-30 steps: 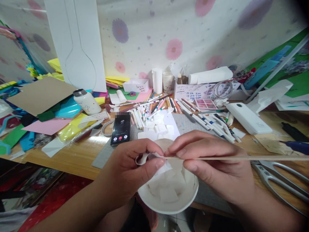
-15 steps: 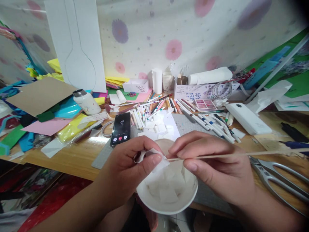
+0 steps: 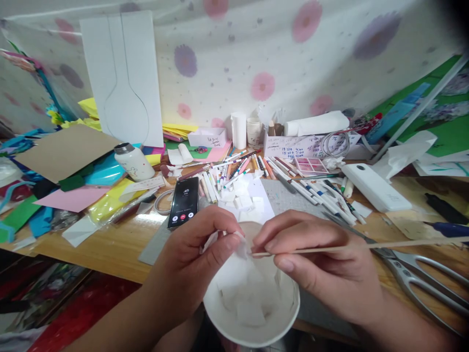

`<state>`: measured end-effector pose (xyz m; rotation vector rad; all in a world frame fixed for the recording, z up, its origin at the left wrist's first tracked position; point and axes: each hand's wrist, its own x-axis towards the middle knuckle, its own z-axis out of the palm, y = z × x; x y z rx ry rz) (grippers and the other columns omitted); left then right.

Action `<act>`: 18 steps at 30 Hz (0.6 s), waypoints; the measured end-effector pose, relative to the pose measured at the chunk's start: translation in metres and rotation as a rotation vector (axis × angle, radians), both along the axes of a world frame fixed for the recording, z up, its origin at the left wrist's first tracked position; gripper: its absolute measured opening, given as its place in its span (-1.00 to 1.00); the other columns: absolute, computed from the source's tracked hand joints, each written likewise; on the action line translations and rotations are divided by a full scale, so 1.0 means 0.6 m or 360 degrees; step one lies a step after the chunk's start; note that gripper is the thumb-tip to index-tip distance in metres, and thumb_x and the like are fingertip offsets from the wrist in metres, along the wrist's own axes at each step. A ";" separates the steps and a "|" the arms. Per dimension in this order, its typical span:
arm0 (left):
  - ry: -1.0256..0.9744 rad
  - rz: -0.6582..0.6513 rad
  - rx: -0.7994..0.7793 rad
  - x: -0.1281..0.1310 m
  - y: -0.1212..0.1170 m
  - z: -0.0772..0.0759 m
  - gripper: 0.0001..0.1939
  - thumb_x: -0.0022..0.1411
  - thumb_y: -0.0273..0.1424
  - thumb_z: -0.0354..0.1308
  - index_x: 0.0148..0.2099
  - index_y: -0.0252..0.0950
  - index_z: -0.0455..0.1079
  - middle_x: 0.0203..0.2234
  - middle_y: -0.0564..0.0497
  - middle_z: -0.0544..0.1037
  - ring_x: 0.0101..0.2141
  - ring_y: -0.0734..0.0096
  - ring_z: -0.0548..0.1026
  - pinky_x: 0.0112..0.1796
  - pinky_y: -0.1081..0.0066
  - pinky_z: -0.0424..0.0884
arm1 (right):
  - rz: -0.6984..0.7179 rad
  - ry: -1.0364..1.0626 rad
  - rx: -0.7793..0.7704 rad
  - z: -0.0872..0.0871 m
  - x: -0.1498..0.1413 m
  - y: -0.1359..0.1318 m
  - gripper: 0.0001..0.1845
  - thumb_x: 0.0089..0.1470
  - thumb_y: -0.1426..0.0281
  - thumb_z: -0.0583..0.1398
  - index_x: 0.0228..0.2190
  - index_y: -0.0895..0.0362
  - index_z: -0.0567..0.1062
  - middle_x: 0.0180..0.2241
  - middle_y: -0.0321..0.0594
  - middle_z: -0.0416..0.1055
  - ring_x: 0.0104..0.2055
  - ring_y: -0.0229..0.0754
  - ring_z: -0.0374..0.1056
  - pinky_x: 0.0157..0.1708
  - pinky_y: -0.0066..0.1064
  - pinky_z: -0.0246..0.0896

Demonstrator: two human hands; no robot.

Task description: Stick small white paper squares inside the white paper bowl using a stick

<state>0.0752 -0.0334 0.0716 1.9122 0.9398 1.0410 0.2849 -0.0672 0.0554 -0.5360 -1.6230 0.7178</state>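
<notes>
My left hand (image 3: 201,254) pinches a piece of thin white paper (image 3: 240,247) between thumb and forefinger. My right hand (image 3: 315,259) holds a long, thin pale stick (image 3: 340,248) between thumb and fingertips. The stick's left tip is close to the paper; whether they touch I cannot tell. Below both hands is a white bowl (image 3: 252,337), tilted toward me, with white paper pieces (image 3: 251,313) inside. My hands hide part of its rim.
Scissors (image 3: 406,274) lie by my right wrist. Behind the bowl are a phone (image 3: 184,203), scattered markers (image 3: 308,188), white scraps (image 3: 244,201) and a white power bank (image 3: 377,188). Coloured sheets (image 3: 73,195) and a white bottle (image 3: 134,161) are at left.
The view has shifted slightly, so the table things sit a little lower. The paper is gathered closer in my left fingers. My right hand keeps its hold on the stick.
</notes>
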 end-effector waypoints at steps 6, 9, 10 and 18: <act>0.0141 0.0066 -0.0028 0.001 -0.007 -0.001 -0.87 0.30 -0.40 0.18 -0.34 -0.21 0.48 -0.50 0.13 0.57 -0.47 0.48 0.49 -0.42 0.50 0.37 | -0.0009 0.0014 -0.0036 -0.002 0.001 -0.002 -0.76 0.10 0.64 0.35 -0.23 0.13 0.69 -0.26 -0.12 0.69 -0.21 -0.20 0.63 -0.19 -0.46 0.56; 0.0207 0.0137 0.0050 0.004 -0.013 -0.001 -0.85 0.27 -0.41 0.16 -0.38 -0.21 0.47 -0.56 0.15 0.54 -0.53 0.49 0.43 -0.47 0.47 0.31 | -0.0077 0.0021 -0.0040 -0.001 0.001 -0.003 -0.76 0.09 0.63 0.35 -0.23 0.12 0.70 -0.27 -0.13 0.69 -0.22 -0.18 0.63 -0.19 -0.43 0.57; 0.0239 0.0148 0.0083 0.005 -0.014 -0.001 -0.84 0.27 -0.41 0.15 -0.38 -0.21 0.47 -0.55 0.14 0.55 -0.53 0.48 0.44 -0.46 0.46 0.31 | -0.0102 0.0012 -0.0043 -0.001 0.001 -0.003 -0.77 0.09 0.63 0.35 -0.24 0.11 0.71 -0.27 -0.13 0.69 -0.22 -0.18 0.63 -0.19 -0.42 0.58; 0.0439 0.0265 0.0234 0.005 -0.024 -0.009 -0.95 0.24 -0.38 0.20 -0.26 -0.17 0.50 -0.51 0.13 0.61 -0.52 0.44 0.51 -0.49 0.44 0.32 | -0.0177 -0.0083 0.0003 -0.001 0.000 -0.001 -0.77 0.12 0.59 0.35 -0.21 0.08 0.71 -0.23 -0.12 0.69 -0.20 -0.14 0.63 -0.17 -0.37 0.59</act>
